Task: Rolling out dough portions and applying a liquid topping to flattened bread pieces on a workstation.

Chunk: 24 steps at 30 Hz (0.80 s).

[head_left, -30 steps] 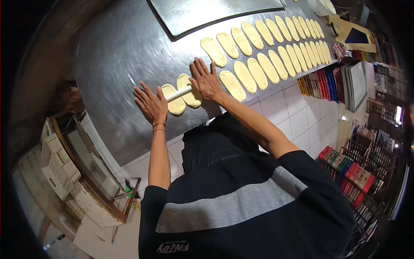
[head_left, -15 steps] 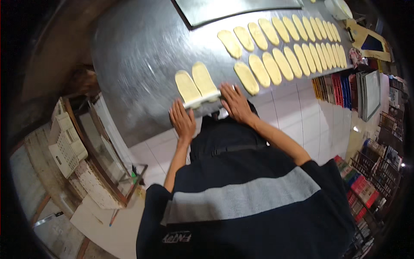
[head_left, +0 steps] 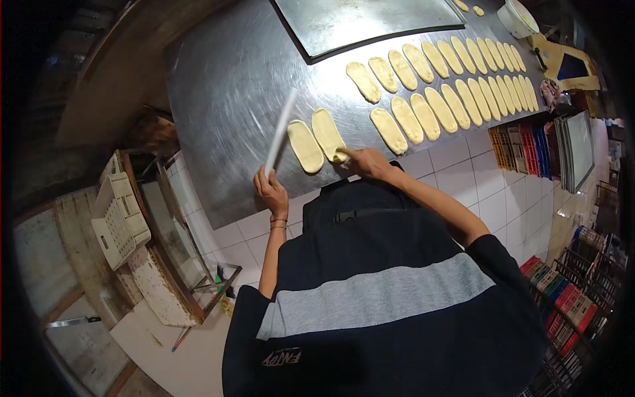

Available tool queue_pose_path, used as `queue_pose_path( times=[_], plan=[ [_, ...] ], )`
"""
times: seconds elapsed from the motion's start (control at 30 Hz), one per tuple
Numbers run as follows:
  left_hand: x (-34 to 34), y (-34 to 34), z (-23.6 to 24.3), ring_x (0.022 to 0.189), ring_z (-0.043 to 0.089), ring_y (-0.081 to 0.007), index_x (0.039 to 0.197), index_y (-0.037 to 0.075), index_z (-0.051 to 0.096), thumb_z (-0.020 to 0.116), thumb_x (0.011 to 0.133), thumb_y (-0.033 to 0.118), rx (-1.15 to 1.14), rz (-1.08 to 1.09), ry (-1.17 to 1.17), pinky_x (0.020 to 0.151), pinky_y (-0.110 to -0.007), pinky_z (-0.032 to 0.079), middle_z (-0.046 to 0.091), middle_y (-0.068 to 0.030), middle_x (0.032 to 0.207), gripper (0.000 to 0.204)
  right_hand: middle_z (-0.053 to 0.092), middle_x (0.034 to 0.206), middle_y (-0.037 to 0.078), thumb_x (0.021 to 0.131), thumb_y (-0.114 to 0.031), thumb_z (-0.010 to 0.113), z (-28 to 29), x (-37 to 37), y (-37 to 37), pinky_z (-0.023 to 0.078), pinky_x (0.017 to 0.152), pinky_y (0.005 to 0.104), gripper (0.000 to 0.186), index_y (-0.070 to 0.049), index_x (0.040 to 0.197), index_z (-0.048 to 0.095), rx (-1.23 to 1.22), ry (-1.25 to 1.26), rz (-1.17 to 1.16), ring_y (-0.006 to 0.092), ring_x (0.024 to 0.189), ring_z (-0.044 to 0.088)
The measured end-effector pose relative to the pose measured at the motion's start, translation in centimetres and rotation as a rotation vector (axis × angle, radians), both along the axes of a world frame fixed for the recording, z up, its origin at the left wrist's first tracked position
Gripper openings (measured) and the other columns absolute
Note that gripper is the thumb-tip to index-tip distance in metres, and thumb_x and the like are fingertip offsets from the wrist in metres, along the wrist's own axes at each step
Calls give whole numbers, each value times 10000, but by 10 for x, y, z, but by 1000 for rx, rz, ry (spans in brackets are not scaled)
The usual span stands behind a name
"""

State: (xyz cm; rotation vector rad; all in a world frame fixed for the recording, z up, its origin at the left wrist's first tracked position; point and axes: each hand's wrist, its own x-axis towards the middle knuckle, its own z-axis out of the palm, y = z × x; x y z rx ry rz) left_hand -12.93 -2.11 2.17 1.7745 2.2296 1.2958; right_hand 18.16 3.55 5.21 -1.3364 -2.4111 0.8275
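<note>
My left hand [head_left: 271, 192] is closed round the near end of a white rolling pin [head_left: 282, 129], which is tilted with its other end pointing away over the table. Just right of the pin lies a flat oval of dough [head_left: 304, 147]. Beside it is a second dough oval [head_left: 325, 131], and my right hand [head_left: 370, 163] has its fingers closed at the near end of this one. The fingertips partly hide the dough's edge there.
Two rows of rolled dough ovals [head_left: 417, 62] run along the steel table [head_left: 218, 126] to the right. Metal trays [head_left: 370, 23] lie at the far side. A white tub [head_left: 518, 18] stands at the far right corner. A cream crate [head_left: 121, 218] is at the left.
My left hand has lifted the rolling pin off the dough and swung it to the left. My right hand has left the pin and taken the near end of the right dough oval.
</note>
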Motion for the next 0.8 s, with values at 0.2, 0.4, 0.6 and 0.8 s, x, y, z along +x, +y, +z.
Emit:
queue_pose_path(
  times=[0.2,0.4,0.6,0.8],
  plan=[
    [-6,52,3,1028,607,-410,1267,-25,601,605,1005,117,-17,74,-112,888,-470,488,622,-187,1130,299,697,838,191,926,-136,655,39,-34,19,523,611,442,244,-110,1168,661,3,219,-90,366,736,699],
    [45,35,27,1314,429,-411,1388,32,546,611,934,15,-28,163,17,1103,-520,339,469,-192,1419,459,734,929,136,876,1,693,169,-7,-6,541,662,349,201,10,1076,672,288,607,-122,265,775,713],
    [86,30,62,1370,387,-417,1283,7,618,585,881,-43,19,61,-145,1140,-540,287,429,-203,1465,406,729,1004,144,873,30,715,205,9,36,574,711,342,344,-44,1204,655,285,243,-49,262,815,711],
    [100,75,98,1365,425,-414,1196,19,659,565,902,-22,132,-40,-325,1143,-493,346,455,-209,1442,311,721,1025,161,877,97,623,199,-17,62,567,741,413,687,-217,1481,531,403,234,-28,317,844,692]
  ],
)
